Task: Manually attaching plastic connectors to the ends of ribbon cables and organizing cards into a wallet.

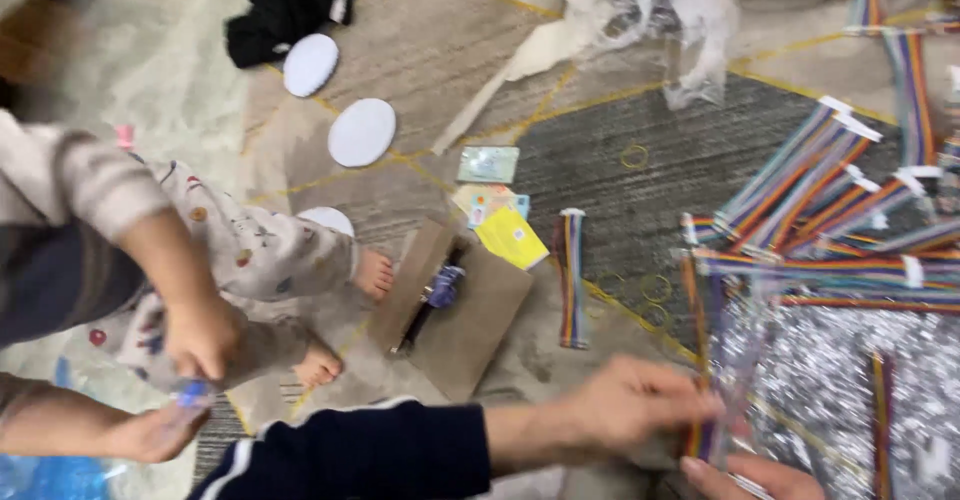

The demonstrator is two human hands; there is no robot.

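Head view: looking down at a patterned rug [640, 175]
My left hand [630, 405]: lower middle of the frame, fingers pinched on a clear sleeve [725, 400] with a rainbow ribbon strip [697, 360] inside
My right hand [755, 478]: bottom edge, fingers under that sleeve, closure blurred, cannot tell
Loose ribbon strips [800, 185]: right side
Child's hands [195, 345]: lower left, on a small blue thing
Brown envelope [455, 305]: centre

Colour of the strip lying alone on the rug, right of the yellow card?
Rainbow-striped lengthwise, with a white end tab: the strip beside the yellow card, head view, slightly blurred.
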